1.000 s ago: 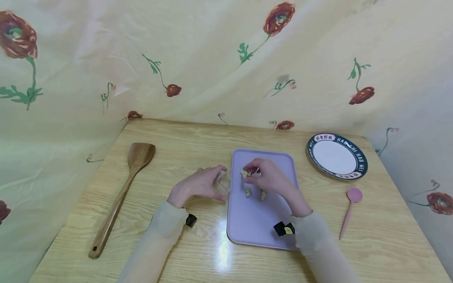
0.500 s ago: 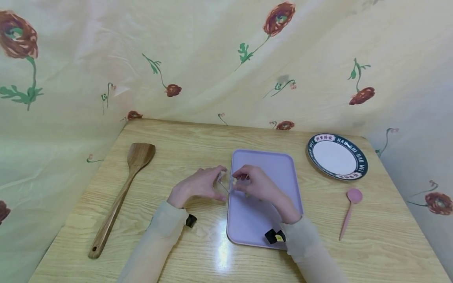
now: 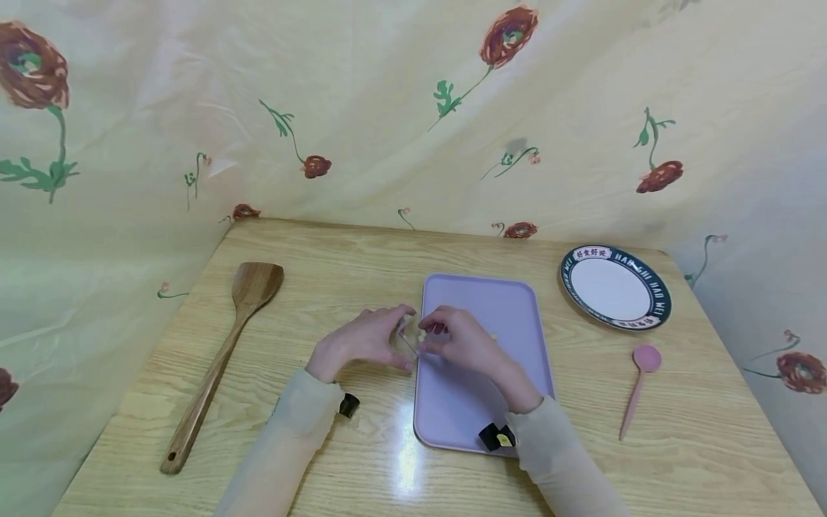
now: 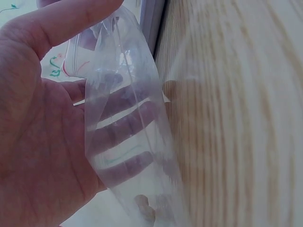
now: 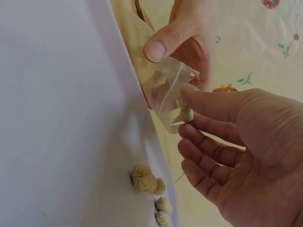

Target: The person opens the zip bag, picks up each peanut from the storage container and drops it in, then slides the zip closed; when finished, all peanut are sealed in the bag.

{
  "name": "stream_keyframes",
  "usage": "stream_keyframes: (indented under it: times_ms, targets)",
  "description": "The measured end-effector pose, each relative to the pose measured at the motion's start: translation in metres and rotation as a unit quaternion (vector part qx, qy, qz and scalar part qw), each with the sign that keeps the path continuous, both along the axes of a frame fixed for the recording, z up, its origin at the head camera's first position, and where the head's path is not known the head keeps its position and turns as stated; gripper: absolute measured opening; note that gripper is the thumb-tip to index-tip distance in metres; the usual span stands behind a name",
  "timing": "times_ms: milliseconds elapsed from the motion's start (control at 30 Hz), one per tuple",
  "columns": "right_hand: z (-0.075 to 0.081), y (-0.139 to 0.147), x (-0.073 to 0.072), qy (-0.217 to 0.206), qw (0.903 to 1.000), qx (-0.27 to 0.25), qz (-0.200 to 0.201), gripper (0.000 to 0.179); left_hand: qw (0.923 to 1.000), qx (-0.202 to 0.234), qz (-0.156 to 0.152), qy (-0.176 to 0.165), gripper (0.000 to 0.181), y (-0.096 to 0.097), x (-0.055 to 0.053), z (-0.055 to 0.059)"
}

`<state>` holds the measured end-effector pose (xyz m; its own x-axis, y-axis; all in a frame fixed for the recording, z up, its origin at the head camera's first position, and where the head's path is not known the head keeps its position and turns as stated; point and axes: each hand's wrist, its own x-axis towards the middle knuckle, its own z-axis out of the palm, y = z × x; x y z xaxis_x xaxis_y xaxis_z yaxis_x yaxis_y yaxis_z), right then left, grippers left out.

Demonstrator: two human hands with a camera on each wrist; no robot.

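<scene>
A clear zip bag (image 4: 123,127) stands at the left edge of the lilac tray (image 3: 452,424), its mouth spread open toward the tray. My left hand (image 3: 365,336) holds the bag between thumb and fingers, and the fingers show through the film. Low inside the bag in the left wrist view is a brownish peanut (image 4: 145,208). Between thumb and index finger, my right hand (image 3: 466,343) pinches another peanut (image 5: 186,113) right at the bag's mouth. Two more peanuts (image 5: 143,178) lie on the tray below the right hand, mostly hidden by it in the head view.
A wooden spatula (image 3: 222,348) lies on the left of the wooden table (image 3: 323,459). To the right are a white plate with a dark green rim (image 3: 660,291) and a small pink spoon (image 3: 647,357). Flowered cloth (image 3: 388,129) hangs behind the table.
My right hand has moved left from over the tray to the bag's mouth, carrying the peanut. The left hand and the bag have stayed in place.
</scene>
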<state>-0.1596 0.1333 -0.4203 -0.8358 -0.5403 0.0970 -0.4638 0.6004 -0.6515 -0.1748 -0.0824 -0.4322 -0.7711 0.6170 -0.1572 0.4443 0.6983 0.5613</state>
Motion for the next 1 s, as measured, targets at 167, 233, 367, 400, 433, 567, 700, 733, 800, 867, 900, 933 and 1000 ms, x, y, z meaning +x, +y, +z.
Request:
stream_keyframes:
  times_ms: [167,233,367,400,433,567,700,733,800,867,900,933,1000]
  targets:
    - [0.0,-0.0008,0.0015,-0.002,0.9999,0.012,-0.007,0.029,1.0,0.002,0.0,-0.003,0.094,0.0002,-0.0003,-0.001]
    - [0.0004,-0.0014,0.0021,-0.002,0.9999,0.013,-0.008,0.03,1.0,0.002,0.0,-0.003,0.094,0.0001,-0.0005,-0.0012]
    - [0.0001,-0.0017,0.0023,0.0,0.9999,0.015,-0.004,0.03,1.0,0.001,-0.002,0.0,0.095,-0.0003,-0.0002,-0.0006]
    - [-0.0003,-0.0016,0.002,0.0,0.9999,0.015,-0.003,0.03,1.0,0.0,-0.002,0.001,0.095,-0.0003,-0.0002,-0.0005]
    - [-0.0007,-0.0014,0.0017,0.0,0.9999,0.015,-0.003,0.03,1.0,0.002,-0.003,0.002,0.095,-0.0004,0.0,-0.0001]
    - [-0.0004,-0.0016,0.0022,-0.002,0.9999,0.016,-0.005,0.03,1.0,-0.002,-0.004,0.003,0.095,-0.0001,0.0001,0.0005]
    - [-0.0007,-0.0008,0.002,0.0,0.9999,0.012,-0.002,0.03,1.0,-0.007,-0.003,0.005,0.096,0.0005,0.0,-0.0001]
    - [-0.001,-0.0003,0.0018,0.002,0.9999,0.011,-0.001,0.03,1.0,-0.007,-0.003,0.005,0.096,0.0006,-0.0001,-0.0004]
    - [-0.0008,0.0002,0.0017,0.003,1.0,0.008,-0.001,0.029,1.0,-0.005,-0.002,0.004,0.096,0.0008,-0.0002,-0.0007]
    - [-0.0001,0.0005,0.002,0.003,1.0,0.006,-0.001,0.029,1.0,-0.004,-0.001,0.002,0.097,0.0009,-0.0005,-0.0011]
    - [0.0,0.0006,0.0019,0.002,1.0,0.006,-0.001,0.029,1.0,-0.005,0.001,0.002,0.097,0.0009,-0.0006,-0.0014]
    - [0.0005,0.0007,0.002,0.001,1.0,0.005,-0.002,0.029,1.0,-0.006,0.002,0.002,0.097,0.0008,-0.0008,-0.0017]
    - [0.001,0.0011,0.0018,-0.001,1.0,0.005,-0.004,0.03,0.9999,-0.009,0.004,0.004,0.097,0.0008,-0.0008,-0.002]
